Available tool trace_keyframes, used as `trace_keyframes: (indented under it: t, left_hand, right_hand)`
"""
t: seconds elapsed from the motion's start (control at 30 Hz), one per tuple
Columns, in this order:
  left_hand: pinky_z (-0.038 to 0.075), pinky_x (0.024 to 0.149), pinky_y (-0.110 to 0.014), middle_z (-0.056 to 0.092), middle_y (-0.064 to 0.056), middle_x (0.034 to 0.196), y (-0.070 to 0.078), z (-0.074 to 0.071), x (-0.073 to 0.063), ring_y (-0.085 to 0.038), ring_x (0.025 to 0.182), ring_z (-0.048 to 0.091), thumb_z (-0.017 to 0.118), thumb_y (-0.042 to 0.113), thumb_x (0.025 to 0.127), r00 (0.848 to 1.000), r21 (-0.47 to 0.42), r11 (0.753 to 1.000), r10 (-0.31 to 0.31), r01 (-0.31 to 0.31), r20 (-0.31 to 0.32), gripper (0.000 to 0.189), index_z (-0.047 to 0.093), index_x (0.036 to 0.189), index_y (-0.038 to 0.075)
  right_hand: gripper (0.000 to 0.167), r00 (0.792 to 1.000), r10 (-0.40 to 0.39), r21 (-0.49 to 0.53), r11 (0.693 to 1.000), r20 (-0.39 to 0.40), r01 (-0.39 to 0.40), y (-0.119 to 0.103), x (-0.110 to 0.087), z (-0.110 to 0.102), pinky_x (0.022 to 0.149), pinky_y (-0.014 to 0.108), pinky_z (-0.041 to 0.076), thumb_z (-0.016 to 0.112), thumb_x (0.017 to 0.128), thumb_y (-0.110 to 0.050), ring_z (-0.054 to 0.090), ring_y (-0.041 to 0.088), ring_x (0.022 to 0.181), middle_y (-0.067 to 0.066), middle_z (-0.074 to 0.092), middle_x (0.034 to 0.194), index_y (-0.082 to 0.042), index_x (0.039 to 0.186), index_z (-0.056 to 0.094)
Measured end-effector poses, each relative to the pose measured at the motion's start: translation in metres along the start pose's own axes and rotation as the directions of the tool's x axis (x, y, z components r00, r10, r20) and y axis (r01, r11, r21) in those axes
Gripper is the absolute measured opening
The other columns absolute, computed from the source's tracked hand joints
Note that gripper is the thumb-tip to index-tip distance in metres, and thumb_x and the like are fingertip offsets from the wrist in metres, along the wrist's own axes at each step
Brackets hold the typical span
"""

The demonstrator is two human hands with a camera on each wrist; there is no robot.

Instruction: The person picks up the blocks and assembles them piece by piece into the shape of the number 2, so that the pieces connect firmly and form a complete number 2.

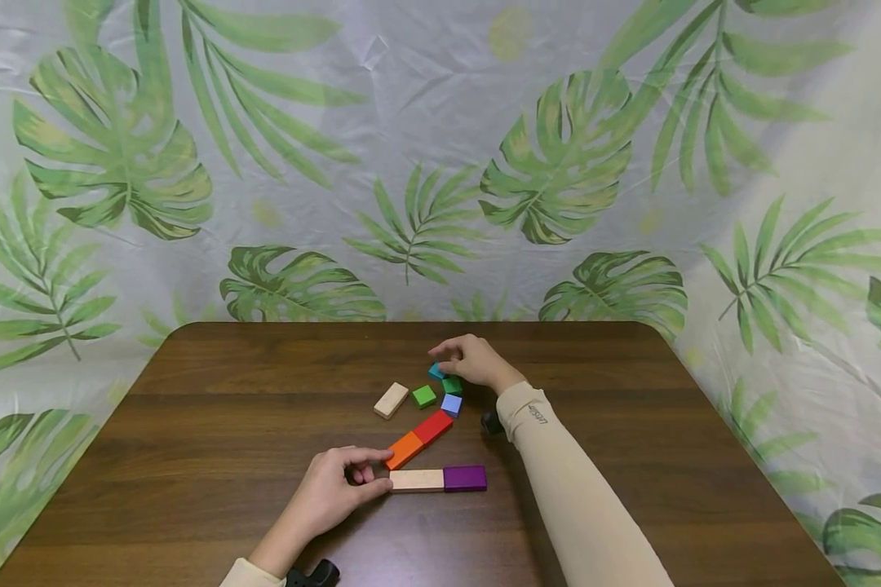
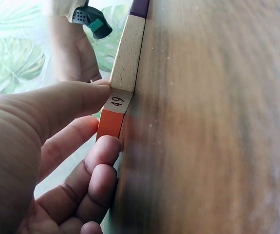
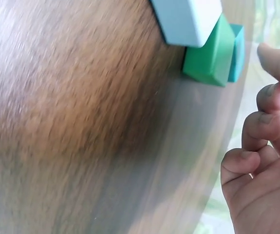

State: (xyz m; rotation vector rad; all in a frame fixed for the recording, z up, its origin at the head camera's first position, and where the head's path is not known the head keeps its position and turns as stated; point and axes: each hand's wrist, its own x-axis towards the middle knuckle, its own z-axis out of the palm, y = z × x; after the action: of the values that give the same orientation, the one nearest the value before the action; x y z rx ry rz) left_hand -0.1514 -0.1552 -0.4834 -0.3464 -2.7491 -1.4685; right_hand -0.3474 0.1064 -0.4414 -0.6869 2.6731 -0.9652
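My left hand [image 1: 330, 489] rests beside two rows of wooden blocks, its thumb at the end of a plain wood block [image 1: 416, 480] and its index finger on an orange block [image 1: 405, 450]. The plain block's end, printed 49, shows in the left wrist view. A purple block [image 1: 466, 478] continues that row; a red block [image 1: 433, 426] extends the orange one. Close over a bright blue cube [image 1: 436, 371] is my right hand [image 1: 477, 363], its fingers bent and apart from the cube in the right wrist view. A dark green cube [image 3: 210, 53] and a light blue cube [image 1: 451, 405] sit nearby.
Another plain wood block [image 1: 391, 400] and a light green cube [image 1: 424, 396] lie left of the cubes. Everything stands on a dark brown wooden table [image 1: 617, 456]. Behind its far edge hangs a leaf-patterned cloth [image 1: 440, 122].
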Motion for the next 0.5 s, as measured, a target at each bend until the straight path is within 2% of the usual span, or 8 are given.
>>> trace_keyframes:
  t: [0.13, 0.5]
  left_hand:
    - [0.046, 0.067, -0.02, 0.065, 0.011, 0.076, 0.0, 0.0, 0.0, 0.0, 0.07, 0.054, 0.094, 0.023, 0.083, 1.0, 0.001, 1.0, 0.0, 0.0, 0.001, 0.03, 0.085, 0.112, 0.022]
    - [0.046, 0.066, -0.02, 0.065, 0.011, 0.076, 0.0, -0.002, 0.0, -0.001, 0.069, 0.054, 0.093, 0.025, 0.084, 1.0, 0.003, 1.0, 0.003, -0.003, 0.017, 0.03, 0.085, 0.113, 0.021]
  right_hand:
    - [0.033, 0.999, -0.018, 0.016, 1.0, 0.03, 0.017, -0.006, 0.001, 0.002, 0.062, 0.025, 0.036, 0.071, 0.104, -0.015, 0.035, 0.012, 0.059, -0.004, 0.043, 0.066, -0.011, 0.136, 0.075]
    - [0.034, 0.989, -0.059, 0.048, 0.997, 0.137, 0.052, -0.025, 0.009, 0.015, 0.064, 0.025, 0.035, 0.08, 0.098, -0.017, 0.029, 0.011, 0.058, -0.006, 0.032, 0.062, -0.011, 0.131, 0.077]
